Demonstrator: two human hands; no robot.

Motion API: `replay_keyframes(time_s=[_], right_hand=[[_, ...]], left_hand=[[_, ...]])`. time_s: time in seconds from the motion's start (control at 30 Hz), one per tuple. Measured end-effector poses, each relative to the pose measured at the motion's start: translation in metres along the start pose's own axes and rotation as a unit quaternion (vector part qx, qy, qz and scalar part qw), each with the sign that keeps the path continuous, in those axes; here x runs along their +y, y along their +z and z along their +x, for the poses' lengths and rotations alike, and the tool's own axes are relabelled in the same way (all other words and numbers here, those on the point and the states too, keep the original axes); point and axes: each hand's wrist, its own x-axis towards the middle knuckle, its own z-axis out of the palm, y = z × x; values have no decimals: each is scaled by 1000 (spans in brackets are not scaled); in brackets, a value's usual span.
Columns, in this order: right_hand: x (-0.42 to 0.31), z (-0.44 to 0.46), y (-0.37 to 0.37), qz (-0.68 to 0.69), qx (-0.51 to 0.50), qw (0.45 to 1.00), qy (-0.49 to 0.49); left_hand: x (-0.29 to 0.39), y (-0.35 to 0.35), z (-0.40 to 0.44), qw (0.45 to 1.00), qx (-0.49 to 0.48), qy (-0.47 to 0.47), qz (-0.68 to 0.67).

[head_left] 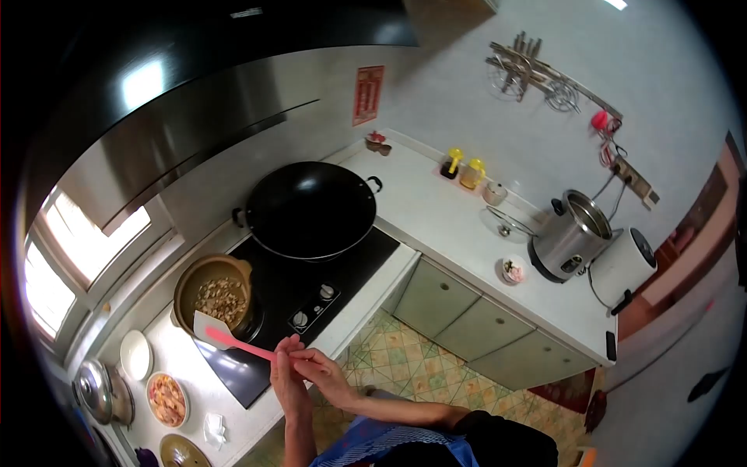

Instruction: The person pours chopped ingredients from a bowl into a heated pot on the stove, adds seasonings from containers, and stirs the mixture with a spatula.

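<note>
Our two grips are meeting close in front of our body.
Our left forearm [300, 444] is rising almost straight, with our left grip [288, 380] pointing its fingers upward; our right forearm [416, 412] is slanting in from the side, with our right grip [330, 378] bending its fingers toward the left. Our fingers are overlapping, so their closing is proving hard to judge.

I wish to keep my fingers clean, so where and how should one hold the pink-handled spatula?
Probably best by the pink handle, at the part near the left hand, coming from that same side. The handle is slim and slants outward, with the broad pale blade at the far end, so the grip should be clear of it.
</note>
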Motion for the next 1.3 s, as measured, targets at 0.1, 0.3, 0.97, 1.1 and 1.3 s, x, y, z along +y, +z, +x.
replay_keyframes(time_s=[0.1, 0.3, 0.97, 1.1, 1.3], right_hand=[[-24, 1, -14, -58, -50, 997, -14], [-109, 45, -137, -335, -113, 934, -51], [-462, 262, -812, -705, 438, 530, -172], [-468, 279, -825, -767, 421, 477, -82], [-473, 283, -838, -781, 395, 477, -76]], left_hand=[[-1, 11, 6, 999, 16, -24, -25], [-2, -4, 60, 989, 49, 2, -139], [-79, 97, 197, 966, 181, 124, -140], [-84, 99, 207, 971, 151, 120, -145], [-90, 127, 210, 963, 154, 123, -185]])
